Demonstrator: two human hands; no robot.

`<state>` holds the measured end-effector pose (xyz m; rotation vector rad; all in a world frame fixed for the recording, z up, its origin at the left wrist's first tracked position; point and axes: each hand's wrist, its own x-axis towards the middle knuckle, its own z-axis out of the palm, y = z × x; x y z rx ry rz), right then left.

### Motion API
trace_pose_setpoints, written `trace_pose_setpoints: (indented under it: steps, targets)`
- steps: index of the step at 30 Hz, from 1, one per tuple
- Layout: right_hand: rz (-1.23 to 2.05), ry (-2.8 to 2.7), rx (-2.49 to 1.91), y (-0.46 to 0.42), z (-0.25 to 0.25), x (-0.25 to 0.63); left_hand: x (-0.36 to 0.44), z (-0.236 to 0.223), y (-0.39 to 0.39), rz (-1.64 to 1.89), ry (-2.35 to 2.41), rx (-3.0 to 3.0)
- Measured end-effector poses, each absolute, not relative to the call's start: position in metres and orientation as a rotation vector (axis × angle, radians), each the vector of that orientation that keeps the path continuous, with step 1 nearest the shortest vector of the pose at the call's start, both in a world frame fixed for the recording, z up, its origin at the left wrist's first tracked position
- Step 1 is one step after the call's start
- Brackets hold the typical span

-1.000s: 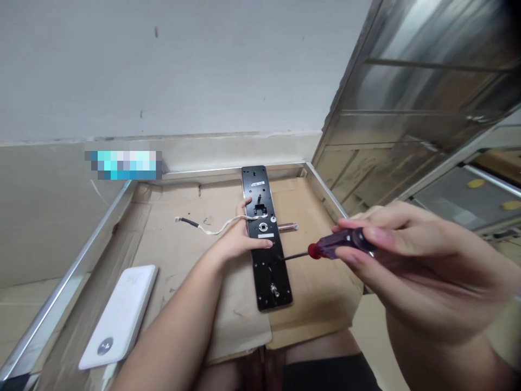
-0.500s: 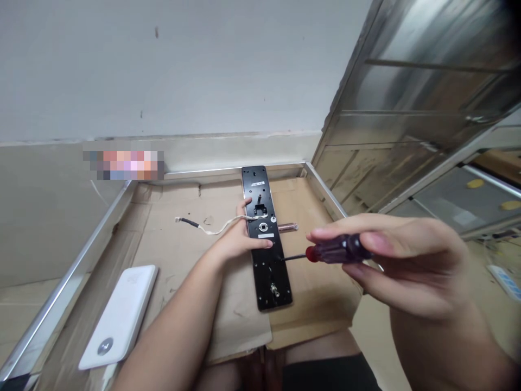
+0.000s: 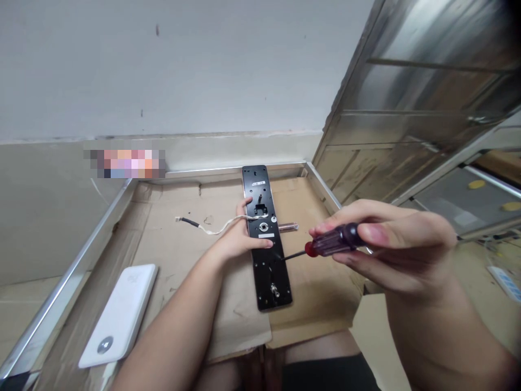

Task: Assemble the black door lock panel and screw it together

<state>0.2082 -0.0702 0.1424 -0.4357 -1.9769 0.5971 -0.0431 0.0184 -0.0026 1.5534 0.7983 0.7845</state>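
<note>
A long black door lock panel [image 3: 260, 255] lies with its inner side up on the cardboard, screw holes, a square spindle hole and a small metal post showing. My left hand [image 3: 240, 233] is wrapped over its left edge, thumb on top. From the panel a white cable [image 3: 220, 229] with a black-sleeved end runs out to the left. Between the fingertips of my right hand [image 3: 407, 247] is a screwdriver [image 3: 334, 241] with a dark purple handle and red collar. Its tip meets the panel below my left thumb. A shiny handle [image 3: 288, 227] sticks out from under the panel's right side.
Cardboard [image 3: 175, 201] lines a metal-framed tray table [image 3: 325, 190] set against the wall. A white power bank [image 3: 118, 315] with a cable lies at the left. To the right are a metal door [image 3: 378, 119] and a power strip [image 3: 504, 283] on the floor.
My right hand has turned about the screwdriver handle and its fingers have shifted. The handle tilts slightly differently, while its tip stays at the panel. My left hand and the panel have not moved.
</note>
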Motion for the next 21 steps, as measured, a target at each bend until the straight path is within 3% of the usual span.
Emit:
trace_pose_setpoints:
  steps: [7, 14, 21]
  targets:
    - [0.685, -1.868, -0.692, -0.079, 0.140, 0.212, -0.043, -0.005, 0.017, 0.809, 0.828, 1.513]
    - [0.452, -1.912, -0.383, -0.077, 0.127, 0.211, -0.043, -0.006, 0.018, 0.801, 0.799, 1.517]
    - [0.386, -1.908, -0.559, -0.099, 0.132, 0.204, -0.043, -0.007, 0.019, 0.787, 0.809, 1.516]
